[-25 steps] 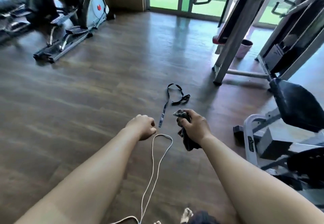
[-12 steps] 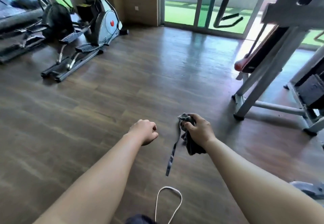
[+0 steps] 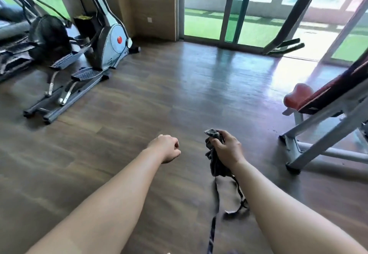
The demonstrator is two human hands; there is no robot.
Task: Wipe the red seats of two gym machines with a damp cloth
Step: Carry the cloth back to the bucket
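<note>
Right hand (image 3: 227, 148) out front, fingers wrapped tight round a dark grey cloth (image 3: 216, 164), with the bunched tail hanging below the fist. Left hand (image 3: 167, 147) is level with it and just beside it, curled into a fist with nothing in it. Neither is touching any machine.

The target is the red seat (image 3: 297, 94), ahead and off to the right, well apart from both hands, perched on a white-framed bench machine (image 3: 318, 122). Its rounded end faces into the room, and the red padding (image 3: 338, 86) climbs from there up and away toward the right edge. That looks like the long axis to wipe along. The cloth hand is on the seat's side and clearly the nearer one, so a swing to the right should bring it in first.

A dark strap (image 3: 216, 204) lies on the wooden floor (image 3: 159, 94) under the right forearm. An elliptical trainer (image 3: 107, 40) stands far left. The second red seat is probably out of shot, and I can't pick it out from here.
</note>
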